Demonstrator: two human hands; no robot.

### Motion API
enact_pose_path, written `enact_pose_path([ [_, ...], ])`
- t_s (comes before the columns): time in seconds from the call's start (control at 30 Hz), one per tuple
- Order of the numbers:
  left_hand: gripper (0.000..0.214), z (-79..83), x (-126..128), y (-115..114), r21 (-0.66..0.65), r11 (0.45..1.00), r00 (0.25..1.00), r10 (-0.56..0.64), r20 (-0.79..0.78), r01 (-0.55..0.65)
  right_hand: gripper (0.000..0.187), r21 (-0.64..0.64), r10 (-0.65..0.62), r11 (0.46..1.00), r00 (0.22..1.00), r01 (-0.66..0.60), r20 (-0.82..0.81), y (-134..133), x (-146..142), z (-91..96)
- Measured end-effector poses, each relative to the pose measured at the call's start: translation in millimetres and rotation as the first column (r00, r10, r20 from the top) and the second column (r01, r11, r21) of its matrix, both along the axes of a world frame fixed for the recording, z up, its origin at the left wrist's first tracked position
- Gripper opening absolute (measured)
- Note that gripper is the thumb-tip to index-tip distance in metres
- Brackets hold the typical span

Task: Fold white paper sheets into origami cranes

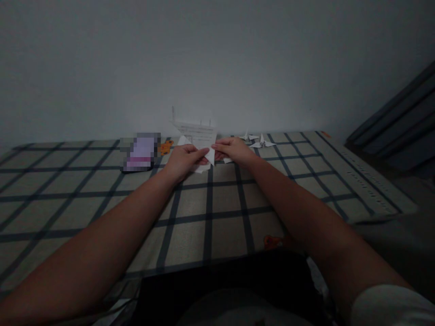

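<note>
Both arms reach forward over a checked cloth (pixel 210 213). My left hand (pixel 183 160) and my right hand (pixel 233 150) meet at a folded white paper piece (pixel 210 156), each pinching a side of it, fingers closed on the paper. More white paper (pixel 200 136) with faint print stands or lies just behind the hands. Under the hands some loose white sheets show at the edges.
Two small folded paper cranes (pixel 261 142) sit to the right of my hands near the wall. A blurred purple-white object (pixel 141 151) and a small orange thing (pixel 166 147) lie left. A plain wall rises behind; dark bedding (pixel 401 131) at right.
</note>
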State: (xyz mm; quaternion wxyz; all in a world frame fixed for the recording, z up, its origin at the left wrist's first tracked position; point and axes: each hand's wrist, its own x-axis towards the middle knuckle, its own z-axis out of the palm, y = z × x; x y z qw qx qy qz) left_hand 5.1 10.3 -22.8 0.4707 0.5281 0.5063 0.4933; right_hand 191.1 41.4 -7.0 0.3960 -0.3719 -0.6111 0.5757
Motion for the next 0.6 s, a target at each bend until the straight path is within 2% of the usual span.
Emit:
enact_pose_path([
  [0.23, 0.036, 1.7, 0.2, -1.3, 0.015, 1.0, 1.0, 0.014, -0.02, -0.013, 0.008, 0.003, 0.031, 1.0, 0.999, -0.031, 0.044, 0.0, 2.5, 0.0],
  [0.47, 0.034, -0.8, -1.0, 1.3, 0.002, 0.996, 0.995, -0.085, 0.049, 0.086, 0.007, 0.022, -0.023, 1.0, 1.0, 0.023, 0.005, -0.8, 1.6, 1.0],
  [0.6, 0.033, -2.0, -2.0, 3.8, 0.004, 0.997, 0.995, -0.078, 0.058, 0.078, 0.011, 0.027, -0.022, 0.999, 1.0, 0.022, -0.001, -0.2, 1.6, 0.2],
])
